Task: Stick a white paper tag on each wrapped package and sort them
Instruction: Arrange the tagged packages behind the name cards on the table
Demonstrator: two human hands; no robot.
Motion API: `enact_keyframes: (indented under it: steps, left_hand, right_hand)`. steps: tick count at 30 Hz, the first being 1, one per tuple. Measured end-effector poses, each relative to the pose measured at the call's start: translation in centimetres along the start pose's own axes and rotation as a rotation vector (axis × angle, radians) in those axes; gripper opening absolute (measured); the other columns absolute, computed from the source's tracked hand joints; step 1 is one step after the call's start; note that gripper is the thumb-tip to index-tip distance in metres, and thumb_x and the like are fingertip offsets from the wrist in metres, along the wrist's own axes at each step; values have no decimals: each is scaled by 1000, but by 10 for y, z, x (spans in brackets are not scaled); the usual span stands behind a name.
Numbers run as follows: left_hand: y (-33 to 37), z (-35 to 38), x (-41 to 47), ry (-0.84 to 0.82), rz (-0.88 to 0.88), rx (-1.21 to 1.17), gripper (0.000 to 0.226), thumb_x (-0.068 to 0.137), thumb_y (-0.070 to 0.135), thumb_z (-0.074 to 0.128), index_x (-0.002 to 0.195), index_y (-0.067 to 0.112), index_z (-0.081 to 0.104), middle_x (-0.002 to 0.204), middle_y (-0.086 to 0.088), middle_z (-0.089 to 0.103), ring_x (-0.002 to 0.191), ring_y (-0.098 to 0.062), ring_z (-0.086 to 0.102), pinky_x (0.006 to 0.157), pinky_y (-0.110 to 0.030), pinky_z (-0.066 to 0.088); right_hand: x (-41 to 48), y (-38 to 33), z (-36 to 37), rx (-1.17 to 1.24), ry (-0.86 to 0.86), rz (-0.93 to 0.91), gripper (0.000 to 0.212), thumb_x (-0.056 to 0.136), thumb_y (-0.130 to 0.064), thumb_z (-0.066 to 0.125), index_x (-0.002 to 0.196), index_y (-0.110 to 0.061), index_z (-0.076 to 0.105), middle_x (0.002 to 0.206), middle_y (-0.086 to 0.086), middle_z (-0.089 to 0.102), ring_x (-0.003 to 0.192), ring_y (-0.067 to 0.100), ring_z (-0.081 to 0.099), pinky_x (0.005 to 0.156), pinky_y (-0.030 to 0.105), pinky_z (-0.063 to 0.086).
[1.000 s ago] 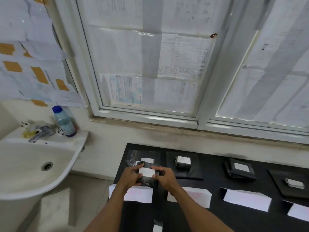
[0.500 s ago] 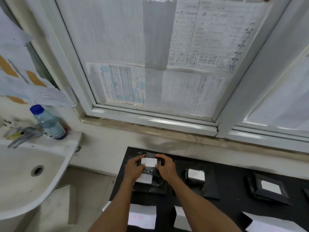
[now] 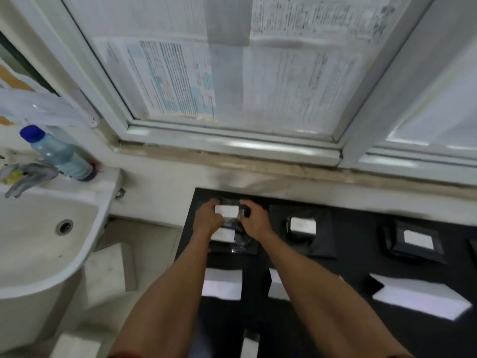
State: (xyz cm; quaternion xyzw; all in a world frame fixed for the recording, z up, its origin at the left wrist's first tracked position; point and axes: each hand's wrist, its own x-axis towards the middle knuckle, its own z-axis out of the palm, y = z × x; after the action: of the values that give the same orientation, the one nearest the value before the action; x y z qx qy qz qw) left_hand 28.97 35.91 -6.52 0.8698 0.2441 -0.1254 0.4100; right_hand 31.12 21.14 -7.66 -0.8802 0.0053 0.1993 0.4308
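Both hands grasp one wrapped package point(image 3: 233, 218) at the far left corner of the black tabletop point(image 3: 335, 319), the left hand point(image 3: 207, 218) on its left end and the right hand point(image 3: 254, 220) on its right. Its white tag point(image 3: 226, 209) faces up, long axis running nine to three. It sits over another tagged package point(image 3: 232, 241). At three o'clock lie two more tagged packages point(image 3: 303, 228) point(image 3: 416, 241); paper slips point(image 3: 222, 284) lie at six. At nine o'clock are a sink point(image 3: 38, 241) and bottle point(image 3: 58, 153); at twelve, a papered window point(image 3: 232, 73).
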Motion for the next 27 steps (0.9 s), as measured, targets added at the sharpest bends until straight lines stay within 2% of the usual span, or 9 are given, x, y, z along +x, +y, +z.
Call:
enact_keyframes:
  steps: [2,4,8,10,14,18,22,24,27]
  left_hand:
    - [2,2,-8,11,-14,11,75,81,3,58,149,20,31,146,-10,45,133,-30,43,108,-43,39]
    - [0,6,-26,49,3,42,81,83,8,60,152,23,20,151,-13,37,138,-31,35,110,-55,34]
    - [7,15,-78,124,144,-19,62,83,0,51,143,15,40,142,-13,44,130,-28,43,108,-42,39]
    - [3,21,-114,136,248,-22,48,84,-1,51,129,14,52,131,-10,51,118,-25,51,98,-36,45]
    - [-28,41,-171,98,336,26,29,82,1,50,106,14,61,105,-6,61,97,-23,59,81,-37,51]
    - [-66,62,-223,-25,236,73,19,84,6,49,91,16,63,97,-6,67,94,-24,62,80,-37,52]
    - [-106,78,-266,-144,-5,36,26,81,8,56,105,12,61,110,-6,63,105,-25,59,84,-28,46]
    - [-121,85,-285,-189,-148,-9,29,83,7,56,112,9,58,112,-7,60,109,-26,58,85,-27,44]
    - [-144,99,-302,-248,-204,-16,33,78,10,63,110,14,58,115,-9,63,104,-26,61,87,-32,52]
  right_hand:
    - [-14,-6,-4,11,43,-13,52,86,-10,66,135,-15,52,133,10,53,122,24,52,103,27,39]
    - [-33,-9,-6,15,111,-39,47,86,-11,64,132,-14,53,129,12,54,115,26,55,101,32,43]
    - [-69,-7,-10,54,174,-31,33,87,-12,62,120,-12,61,117,10,63,101,24,63,91,33,52]
    - [-96,-4,-10,64,217,-16,28,87,-9,60,115,-10,63,109,10,66,97,22,64,88,31,52]
    - [-155,11,-1,93,332,-47,18,88,-3,54,98,-10,68,92,7,70,81,14,61,72,19,45]
    - [-220,45,18,105,347,27,16,88,-3,56,98,-9,67,93,8,70,83,16,61,74,20,43]
    - [-275,88,43,109,254,276,23,87,-7,57,109,-8,64,109,12,68,105,28,63,88,30,47]
    - [-294,114,61,140,124,432,38,88,-15,60,125,-9,56,124,10,61,115,29,58,96,30,45]
    - [-307,149,92,234,29,474,70,81,-19,68,144,-18,39,133,11,58,116,31,60,101,41,48]
